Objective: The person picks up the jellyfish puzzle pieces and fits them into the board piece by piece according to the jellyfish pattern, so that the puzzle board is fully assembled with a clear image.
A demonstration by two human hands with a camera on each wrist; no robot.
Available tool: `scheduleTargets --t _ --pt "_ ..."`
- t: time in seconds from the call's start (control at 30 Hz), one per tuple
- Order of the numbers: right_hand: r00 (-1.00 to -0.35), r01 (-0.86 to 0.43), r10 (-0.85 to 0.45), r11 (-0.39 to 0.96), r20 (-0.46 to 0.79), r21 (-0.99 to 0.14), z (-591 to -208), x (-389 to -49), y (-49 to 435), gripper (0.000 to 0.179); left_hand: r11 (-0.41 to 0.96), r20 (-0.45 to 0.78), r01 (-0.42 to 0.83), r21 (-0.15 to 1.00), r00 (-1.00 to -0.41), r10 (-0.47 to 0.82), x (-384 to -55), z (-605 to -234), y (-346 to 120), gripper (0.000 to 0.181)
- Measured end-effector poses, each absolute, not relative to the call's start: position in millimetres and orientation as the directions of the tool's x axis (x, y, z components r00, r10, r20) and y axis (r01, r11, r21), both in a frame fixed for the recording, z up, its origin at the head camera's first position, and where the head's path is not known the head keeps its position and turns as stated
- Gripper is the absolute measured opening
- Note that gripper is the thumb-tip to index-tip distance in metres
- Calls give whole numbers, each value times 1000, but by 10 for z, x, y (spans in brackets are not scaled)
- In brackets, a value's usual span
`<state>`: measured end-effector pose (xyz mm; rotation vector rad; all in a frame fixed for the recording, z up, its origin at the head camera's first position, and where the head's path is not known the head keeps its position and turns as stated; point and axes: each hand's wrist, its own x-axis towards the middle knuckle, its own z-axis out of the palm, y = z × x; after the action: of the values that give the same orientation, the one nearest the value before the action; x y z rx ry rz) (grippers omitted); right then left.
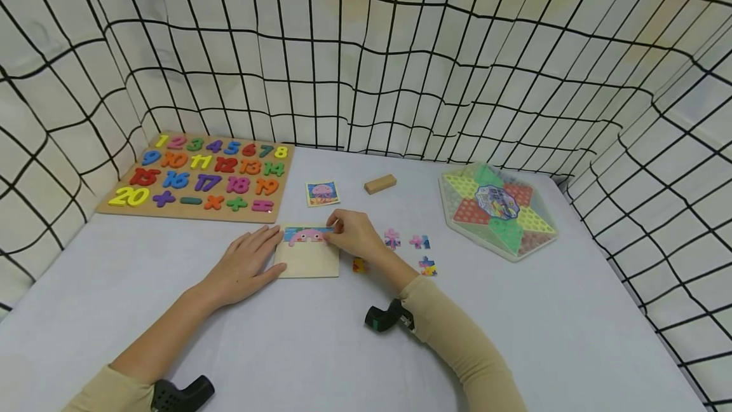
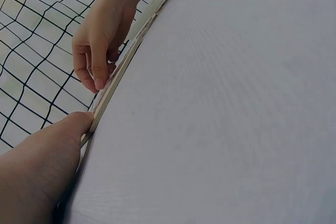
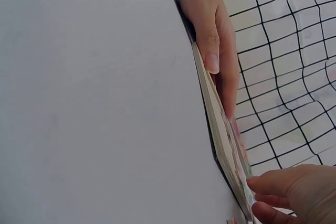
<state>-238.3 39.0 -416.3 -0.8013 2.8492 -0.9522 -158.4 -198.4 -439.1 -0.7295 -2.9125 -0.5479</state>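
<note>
A square wooden puzzle board [image 1: 309,264] lies in front of me, with jigsaw pieces [image 1: 307,235] showing a pink face on blue along its top. My left hand [image 1: 244,266] rests at the board's left side, fingers stretched out and thumb at the edge. At the upper right corner, my right hand [image 1: 356,234] bends its fingers down and pinches a puzzle piece at the end of that row, mostly hidden by the fingertips. Loose pieces lie right of the board: a pink one [image 1: 391,238], a pink-and-blue one [image 1: 420,241], a yellow-and-blue one [image 1: 427,266] and an orange one [image 1: 359,265].
Behind the board lie a small picture card [image 1: 323,194] and a wooden block [image 1: 380,184]. A number board [image 1: 194,213] is at the back left. A hexagonal box with a coloured star [image 1: 497,212] stands at the right. Black netting [image 1: 354,88] over white cloth encloses the table.
</note>
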Motion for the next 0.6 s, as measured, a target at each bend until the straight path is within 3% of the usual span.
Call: scheduleTargets --t 0.6 --pt "-887 -422 -454 728 81 -540 -4149 -2420 772 23 821 176 470 324 -883 436 -1581 -4390 -1985 69"
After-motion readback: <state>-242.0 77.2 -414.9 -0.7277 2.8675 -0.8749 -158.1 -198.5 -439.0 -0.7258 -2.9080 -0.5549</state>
